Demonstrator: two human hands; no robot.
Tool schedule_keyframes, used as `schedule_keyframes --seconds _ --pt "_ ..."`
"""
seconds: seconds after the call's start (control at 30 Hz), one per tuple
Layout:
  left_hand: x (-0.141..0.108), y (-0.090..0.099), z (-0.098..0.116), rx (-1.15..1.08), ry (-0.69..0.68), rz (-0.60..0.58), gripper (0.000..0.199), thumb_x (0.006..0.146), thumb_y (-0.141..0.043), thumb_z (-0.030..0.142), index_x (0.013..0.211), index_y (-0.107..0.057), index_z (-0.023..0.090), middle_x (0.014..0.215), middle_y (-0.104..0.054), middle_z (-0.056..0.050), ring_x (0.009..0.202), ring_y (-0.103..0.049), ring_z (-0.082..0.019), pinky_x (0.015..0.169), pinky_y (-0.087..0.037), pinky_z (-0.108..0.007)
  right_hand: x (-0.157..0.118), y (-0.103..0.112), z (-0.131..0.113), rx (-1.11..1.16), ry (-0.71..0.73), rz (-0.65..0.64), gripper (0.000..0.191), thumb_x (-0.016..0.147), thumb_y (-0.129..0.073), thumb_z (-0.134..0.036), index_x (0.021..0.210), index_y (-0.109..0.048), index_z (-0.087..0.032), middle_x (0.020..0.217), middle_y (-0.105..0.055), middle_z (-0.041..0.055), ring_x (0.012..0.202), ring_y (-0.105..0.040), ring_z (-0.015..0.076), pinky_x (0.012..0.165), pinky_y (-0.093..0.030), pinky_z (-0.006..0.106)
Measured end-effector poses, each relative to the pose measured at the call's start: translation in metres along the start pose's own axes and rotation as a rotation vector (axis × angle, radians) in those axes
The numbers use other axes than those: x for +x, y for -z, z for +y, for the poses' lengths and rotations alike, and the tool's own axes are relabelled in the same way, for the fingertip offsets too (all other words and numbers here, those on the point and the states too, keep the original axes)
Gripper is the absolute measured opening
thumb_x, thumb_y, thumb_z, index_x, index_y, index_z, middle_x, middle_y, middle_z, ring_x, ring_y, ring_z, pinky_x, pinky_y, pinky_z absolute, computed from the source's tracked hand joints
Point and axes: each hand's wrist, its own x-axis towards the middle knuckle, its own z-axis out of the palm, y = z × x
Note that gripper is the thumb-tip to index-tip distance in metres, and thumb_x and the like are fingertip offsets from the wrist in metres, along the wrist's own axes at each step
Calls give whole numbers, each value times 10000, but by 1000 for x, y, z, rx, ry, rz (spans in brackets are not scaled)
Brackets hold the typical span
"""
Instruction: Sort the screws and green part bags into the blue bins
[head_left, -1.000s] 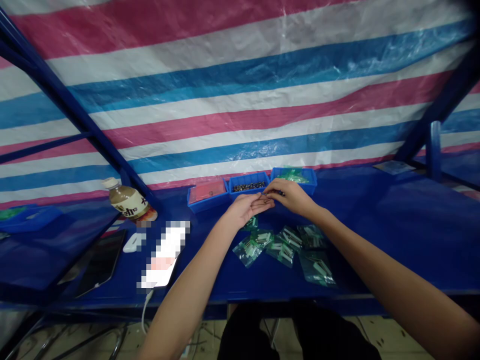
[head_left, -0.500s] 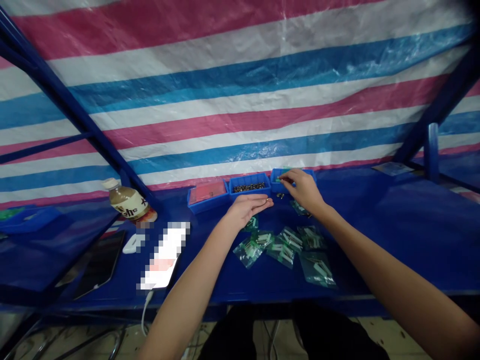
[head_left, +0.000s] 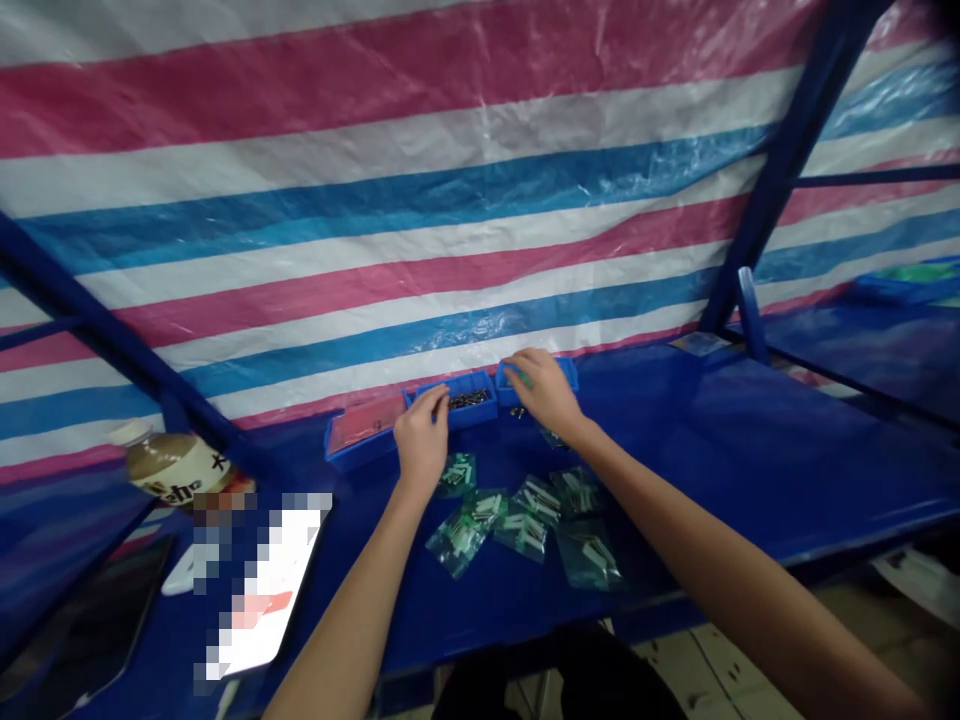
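Observation:
My left hand [head_left: 422, 440] is at the left end of the middle blue bin [head_left: 491, 408], which holds many small dark and brass-coloured metal pieces [head_left: 468, 399] that look like screws. Its fingers are bent and pressed together, and whatever is between them is too small to make out. My right hand [head_left: 546, 392] reaches over the right blue bin [head_left: 573, 375], fingers curled down near something green [head_left: 517, 378]. What its fingertips hold is unclear. A few loose brass-coloured bits [head_left: 517, 411] lie in front of that bin. Several clear green-tinted bags [head_left: 537, 498] with white and metal pieces lie nearer me.
The left blue bin [head_left: 339, 458] holds red flat packets [head_left: 366, 421]. Farther left are a drink bottle [head_left: 176, 468], a white object [head_left: 180, 570], a lit phone [head_left: 274, 590] and a dark tablet [head_left: 112, 620]. Blue frame posts [head_left: 780, 170] and a striped sheet [head_left: 450, 200] stand behind.
My left hand has turned from flat, palm up, to bent fingers at the middle bin. My right hand stays at the right bin. The whole view has swung to the right.

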Motion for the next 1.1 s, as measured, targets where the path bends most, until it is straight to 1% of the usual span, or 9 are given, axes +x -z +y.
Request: schedule_keyframes --seconds 0.07,0.13,0.27,0.6,0.7,0.8,0.87,1.0,1.1 --pt "1 0 -9 142 -125 -30 314 975 -446 263 1151 -689 171 1215 -687 -105 1119 -654 -236 1012 -502 -408 -2 22 22 -109 -107 17 270 951 -473 -247 1018 -713 -143 979 -686 132 958 -584 268 893 -439 391" --pt "2 -3 -16 287 -210 -114 359 990 -407 268 1193 -666 125 1317 -618 -151 1258 -556 -278 1062 -449 -459 -5 40 45 -200 -200 -70 269 934 -492 -256 952 -731 -135 920 -698 135 890 -599 262 854 -436 376" --pt "-2 -4 -15 510 -284 -210 370 986 -433 325 1229 -654 155 1420 -530 -144 1366 -410 -345 1123 -292 -584 -8 57 73 -246 -332 -167 275 920 -497 -277 957 -739 -149 910 -721 119 843 -620 243 776 -429 331" --pt "-7 9 4 531 -360 -156 347 966 -493 275 1279 -622 199 1280 -630 -122 1197 -522 -293 1024 -352 -489 -14 52 71 -194 -491 -198 265 895 -511 -311 974 -721 -169 850 -661 91 798 -602 215 768 -441 317" --pt "-8 6 3 538 -367 -142 330 946 -530 253 1253 -643 208 1213 -660 -115 1134 -553 -288 980 -378 -477 -21 46 75 -68 -643 -298 353 872 -542 -341 1179 -644 -200 678 -590 14 653 -574 189 650 -425 296" --pt "-9 4 2 521 -370 -113 344 924 -555 223 1257 -643 227 1167 -677 -109 1096 -569 -289 952 -396 -481 -27 42 84 176 -738 -297 617 845 -558 -337 1419 -409 -169 569 -473 -73 545 -510 159 568 -398 267" --pt "-9 4 3 488 -365 -98 395 907 -565 196 1293 -619 260 1140 -686 -104 1072 -577 -295 931 -405 -496 -30 41 89 237 -722 -248 688 836 -550 -338 1450 -341 -108 568 -430 -91 537 -482 152 561 -396 270" --pt "-11 6 14 432 -382 -60 588 865 -599 144 1415 -495 325 1134 -693 -85 1055 -581 -307 910 -413 -515 -35 41 86 117 -654 -187 555 852 -500 -333 1331 -515 -53 631 -446 -51 585 -490 156 602 -411 299" --pt "-17 6 29 398 -432 -34 673 833 -632 125 1446 -452 337 1125 -693 -81 1044 -580 -302 904 -424 -499 -44 43 73 52 -620 -169 613 869 -491 -329 1421 -443 -69 644 -480 -39 577 -495 158 592 -411 295"
